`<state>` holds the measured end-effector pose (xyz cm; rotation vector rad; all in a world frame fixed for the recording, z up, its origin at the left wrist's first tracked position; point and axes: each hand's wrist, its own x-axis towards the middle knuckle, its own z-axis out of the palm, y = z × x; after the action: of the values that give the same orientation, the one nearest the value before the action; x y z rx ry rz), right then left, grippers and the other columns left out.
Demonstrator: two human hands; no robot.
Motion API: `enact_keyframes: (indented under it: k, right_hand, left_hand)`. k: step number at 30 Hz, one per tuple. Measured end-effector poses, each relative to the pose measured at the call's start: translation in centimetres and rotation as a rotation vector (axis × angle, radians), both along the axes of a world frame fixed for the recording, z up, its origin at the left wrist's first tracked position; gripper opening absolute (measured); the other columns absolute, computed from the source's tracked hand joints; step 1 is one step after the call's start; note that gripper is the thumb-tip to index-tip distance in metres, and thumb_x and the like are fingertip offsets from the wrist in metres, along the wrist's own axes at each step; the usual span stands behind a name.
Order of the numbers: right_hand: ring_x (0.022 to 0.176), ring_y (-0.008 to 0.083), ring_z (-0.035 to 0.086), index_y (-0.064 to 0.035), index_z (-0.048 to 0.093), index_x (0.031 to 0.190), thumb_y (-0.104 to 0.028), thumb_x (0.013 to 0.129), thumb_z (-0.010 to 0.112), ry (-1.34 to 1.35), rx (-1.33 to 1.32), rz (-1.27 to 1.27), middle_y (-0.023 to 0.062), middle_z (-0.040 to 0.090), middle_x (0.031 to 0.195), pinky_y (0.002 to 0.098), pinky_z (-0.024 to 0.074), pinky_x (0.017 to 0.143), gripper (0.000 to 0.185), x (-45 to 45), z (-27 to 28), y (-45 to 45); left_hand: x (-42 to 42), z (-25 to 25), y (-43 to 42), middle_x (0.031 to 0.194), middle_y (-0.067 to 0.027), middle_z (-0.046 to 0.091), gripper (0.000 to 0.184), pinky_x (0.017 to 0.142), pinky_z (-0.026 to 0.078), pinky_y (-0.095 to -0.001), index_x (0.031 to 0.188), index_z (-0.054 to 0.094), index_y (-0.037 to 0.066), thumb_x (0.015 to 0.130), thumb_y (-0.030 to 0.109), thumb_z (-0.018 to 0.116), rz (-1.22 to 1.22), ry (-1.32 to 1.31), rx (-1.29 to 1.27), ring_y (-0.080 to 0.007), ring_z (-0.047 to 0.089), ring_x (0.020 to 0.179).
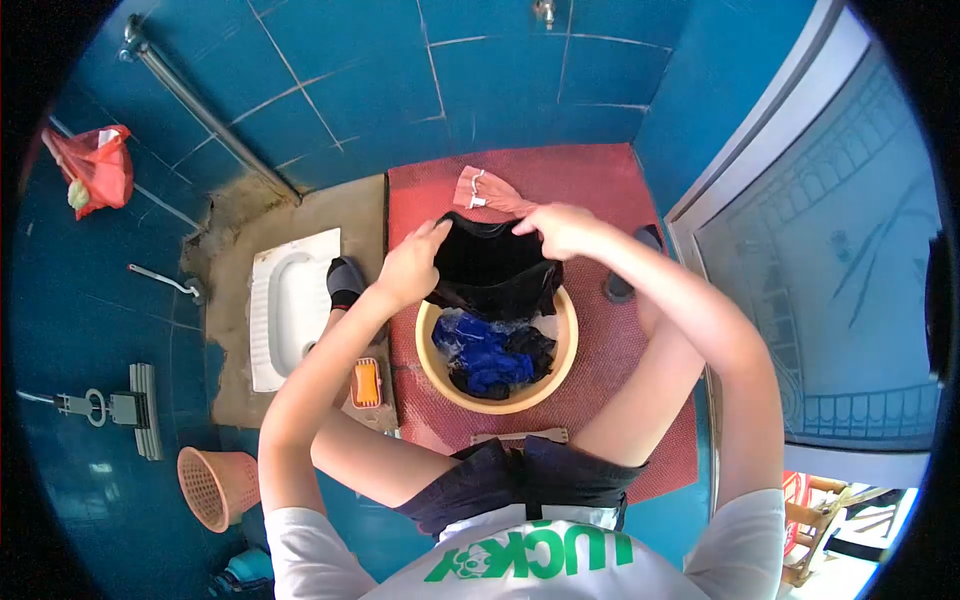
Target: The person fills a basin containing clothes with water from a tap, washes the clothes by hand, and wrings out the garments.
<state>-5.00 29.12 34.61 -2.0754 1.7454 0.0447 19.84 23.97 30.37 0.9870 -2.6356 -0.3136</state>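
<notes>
A wet-looking black garment [497, 265] hangs stretched between my two hands, its upper edge spread apart. My left hand [410, 262] is closed on the left end of that edge, and my right hand [560, 230] pinches the right end. The garment's lower part drops into the yellow basin [495, 406], which stands on the floor between my legs. Inside the basin, blue clothing [480, 350] and another dark piece of cloth [532, 347] lie in sudsy water. What kind of garment I hold is unclear.
A red mat [640, 420] lies under the basin, with a crumpled pink item [487, 188] behind it. On the left are a squat toilet [293, 310], orange soap [367, 382] in a dish, a pink basket [222, 488] and a mop [140, 410]. A door [820, 260] bounds the right.
</notes>
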Motion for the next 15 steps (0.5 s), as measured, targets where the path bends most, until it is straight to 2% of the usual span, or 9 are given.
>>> enact_keyframes:
  k: [2, 6, 8, 10, 11, 12, 13, 14, 15]
  right_hand:
    - [0.074, 0.025, 0.061, -0.0151, 0.06, 0.113, 0.004, 0.06, 0.051, -0.072, -0.031, -0.001, 0.0119, 0.063, 0.079, 0.035, 0.0477, 0.065, 0.057, 0.1, 3.7, -0.2]
    - [0.07, 0.0197, 0.059, -0.0067, 0.057, 0.116, 0.007, 0.059, 0.052, -0.163, -0.143, 0.12, 0.0149, 0.063, 0.08, 0.032, 0.0472, 0.063, 0.058, 1.1, 10.9, -0.5]
    - [0.066, 0.0183, 0.058, -0.0086, 0.057, 0.116, 0.006, 0.06, 0.053, -0.212, -0.161, 0.075, 0.013, 0.063, 0.077, 0.0314, 0.0473, 0.06, 0.059, 1.2, 12.8, -1.3]
    - [0.047, 0.0137, 0.052, -0.0107, 0.055, 0.119, 0.005, 0.06, 0.051, -0.178, -0.072, -0.018, 0.0095, 0.059, 0.064, 0.028, 0.0425, 0.042, 0.062, 2.6, 17.4, 0.0]
    - [0.043, 0.0121, 0.049, -0.0125, 0.053, 0.122, 0.004, 0.061, 0.05, -0.14, -0.143, 0.07, 0.0081, 0.058, 0.062, 0.0264, 0.0399, 0.037, 0.063, 2.5, 18.1, -0.5]
    - [0.044, 0.0115, 0.05, -0.0136, 0.052, 0.122, 0.003, 0.062, 0.049, -0.141, -0.171, 0.022, 0.0072, 0.058, 0.063, 0.0251, 0.0408, 0.037, 0.063, 3.2, 19.8, 0.4]
    - [0.045, 0.0107, 0.051, -0.0142, 0.052, 0.123, 0.003, 0.063, 0.049, -0.124, -0.246, 0.011, 0.0066, 0.059, 0.065, 0.0242, 0.0423, 0.037, 0.062, 3.5, 21.2, 1.1]
    - [0.049, 0.01, 0.054, -0.0146, 0.052, 0.122, 0.002, 0.062, 0.049, -0.043, -0.293, -0.003, 0.0082, 0.062, 0.078, 0.0228, 0.0434, 0.039, 0.063, 3.9, 22.7, 1.5]
    - [0.048, 0.0119, 0.051, -0.0106, 0.054, 0.121, 0.001, 0.064, 0.05, -0.115, -0.225, -0.015, 0.0082, 0.059, 0.069, 0.0252, 0.0424, 0.042, 0.058, 3.6, 23.9, 1.3]
  left_hand:
    - [-1.3, 4.6, 0.3, 0.113, -0.0257, 0.05, 0.058, 0.091, 0.04, -0.0389, 0.117, 0.047, -0.003, 0.06, -0.007, 0.043, -0.057, 0.179, 0.055, -0.0382, 0.047, 0.108]
    - [-3.4, 11.8, 0.3, 0.102, -0.0271, 0.053, 0.054, 0.087, 0.04, -0.0394, 0.113, 0.048, -0.005, 0.059, -0.006, 0.044, -0.108, 0.281, 0.031, -0.0403, 0.049, 0.101]
    - [-4.1, 14.7, 0.1, 0.099, -0.026, 0.054, 0.051, 0.087, 0.04, -0.0392, 0.11, 0.05, -0.005, 0.06, -0.006, 0.044, -0.121, 0.299, -0.039, -0.0394, 0.05, 0.1]
    - [-4.2, 17.1, -0.1, 0.108, -0.026, 0.054, 0.052, 0.093, 0.038, -0.036, 0.113, 0.05, -0.005, 0.062, -0.005, 0.045, -0.099, 0.337, -0.096, -0.036, 0.049, 0.109]
    - [-4.3, 18.7, -0.1, 0.113, -0.025, 0.053, 0.054, 0.096, 0.037, -0.035, 0.116, 0.049, -0.005, 0.062, -0.004, 0.045, -0.103, 0.31, -0.117, -0.034, 0.047, 0.112]
    - [-4.2, 19.4, -0.6, 0.113, -0.0242, 0.054, 0.055, 0.093, 0.038, -0.0341, 0.117, 0.05, -0.003, 0.063, -0.004, 0.044, -0.1, 0.323, -0.18, -0.0323, 0.05, 0.11]
    - [-4.2, 21.3, 0.5, 0.113, -0.0242, 0.054, 0.056, 0.092, 0.039, -0.0335, 0.118, 0.05, -0.003, 0.063, -0.004, 0.044, -0.065, 0.326, -0.081, -0.0315, 0.052, 0.109]
    - [-4.3, 23.3, 1.5, 0.112, -0.0241, 0.055, 0.057, 0.09, 0.04, -0.0329, 0.119, 0.05, -0.002, 0.062, -0.004, 0.044, -0.028, 0.333, 0.013, -0.0306, 0.053, 0.107]
    - [-4.3, 24.2, 1.3, 0.111, -0.0196, 0.056, 0.062, 0.09, 0.039, -0.0299, 0.123, 0.047, 0.001, 0.061, -0.006, 0.044, 0.0, 0.323, 0.017, -0.0254, 0.053, 0.104]
